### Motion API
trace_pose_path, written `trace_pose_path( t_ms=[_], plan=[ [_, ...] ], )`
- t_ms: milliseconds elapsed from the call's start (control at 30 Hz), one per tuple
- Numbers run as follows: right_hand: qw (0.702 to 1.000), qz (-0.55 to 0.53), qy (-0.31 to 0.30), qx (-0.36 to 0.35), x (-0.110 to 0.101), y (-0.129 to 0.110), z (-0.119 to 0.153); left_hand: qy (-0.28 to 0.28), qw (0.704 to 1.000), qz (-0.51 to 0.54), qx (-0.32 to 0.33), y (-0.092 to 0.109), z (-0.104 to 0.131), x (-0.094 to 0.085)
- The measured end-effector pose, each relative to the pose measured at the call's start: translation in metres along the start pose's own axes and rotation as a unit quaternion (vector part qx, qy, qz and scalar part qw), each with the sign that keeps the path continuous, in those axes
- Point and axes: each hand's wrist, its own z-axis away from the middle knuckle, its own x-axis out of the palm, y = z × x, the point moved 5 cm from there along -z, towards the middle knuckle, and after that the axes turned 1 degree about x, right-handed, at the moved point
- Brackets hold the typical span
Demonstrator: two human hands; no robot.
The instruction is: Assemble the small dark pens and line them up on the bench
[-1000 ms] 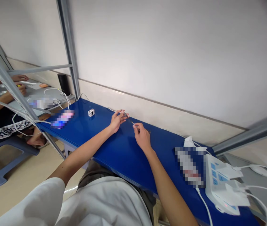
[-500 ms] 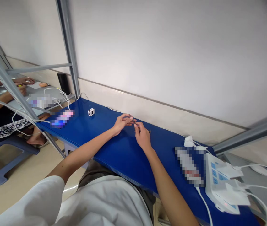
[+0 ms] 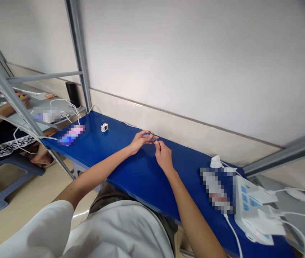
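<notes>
Over the far side of the blue tabletop point(image 3: 139, 175), my left hand point(image 3: 140, 142) pinches a small, thin dark piece point(image 3: 154, 138) between thumb and fingers. My right hand point(image 3: 164, 155) grips the other end of the same piece, thumb and index finger pressed together. The piece is too small and too covered by fingers for me to tell its kind. Another dark bit shows just behind my right hand, mostly hidden. To the left of my hands, a little white box-shaped item point(image 3: 104, 127) with a dark square face stands on the tabletop.
A white power strip point(image 3: 245, 215) with plugs and cables sits at the right, beside a blurred-out item and crumpled white tissue point(image 3: 216, 161). Metal posts point(image 3: 78, 46) frame both ends. At left, a person works at a grey table near a black cylinder point(image 3: 72, 94) and a stool point(image 3: 4, 179).
My right hand has shifted slightly, and more of the dark piece shows between my hands. My left hand stays nearly in place. The other person's hands have drawn back left.
</notes>
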Motion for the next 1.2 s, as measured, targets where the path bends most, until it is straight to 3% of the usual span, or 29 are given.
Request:
trace_pose_path(
  t_ms=[1200],
  plan=[
    [1.0, -0.013, -0.024, 0.009, 0.003, 0.0015, -0.0006, 0.015, 1.0, -0.004, -0.013, -0.0032, 0.0014, 0.0003]
  ],
)
